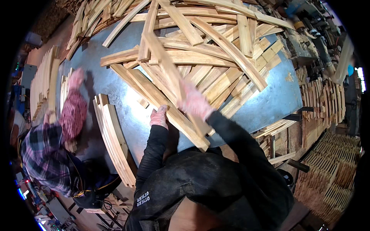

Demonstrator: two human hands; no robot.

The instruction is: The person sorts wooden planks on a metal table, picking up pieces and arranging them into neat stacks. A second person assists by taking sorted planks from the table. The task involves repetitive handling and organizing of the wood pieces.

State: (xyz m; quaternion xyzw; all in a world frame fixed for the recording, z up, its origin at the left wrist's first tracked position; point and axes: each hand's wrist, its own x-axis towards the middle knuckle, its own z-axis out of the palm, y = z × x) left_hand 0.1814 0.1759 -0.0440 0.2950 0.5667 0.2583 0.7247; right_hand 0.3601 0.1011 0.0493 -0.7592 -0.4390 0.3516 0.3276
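Note:
Both of my hands wear pale pinkish gloves. My left hand (159, 116) is closed at the left edge of a long wooden slat (185, 128), which slants from the pile down toward my waist. Its thumb lies over the slat's top. Just to the right, my right hand (195, 101) is blurred by motion and wrapped round a second wooden slat (163, 56). That slat is blurred too; its far end reaches up over the pile and its near end lies beside the first slat. Beyond both hands spreads a loose pile of wooden slats (196, 57).
The pile lies on a metal-topped table (276, 103). A neat stack of slats (111, 134) sits at its left edge. On the left a co-worker in a plaid shirt (46, 158) reaches over the table. Stacked slats (323, 101) and a larger stack (327, 173) stand at right.

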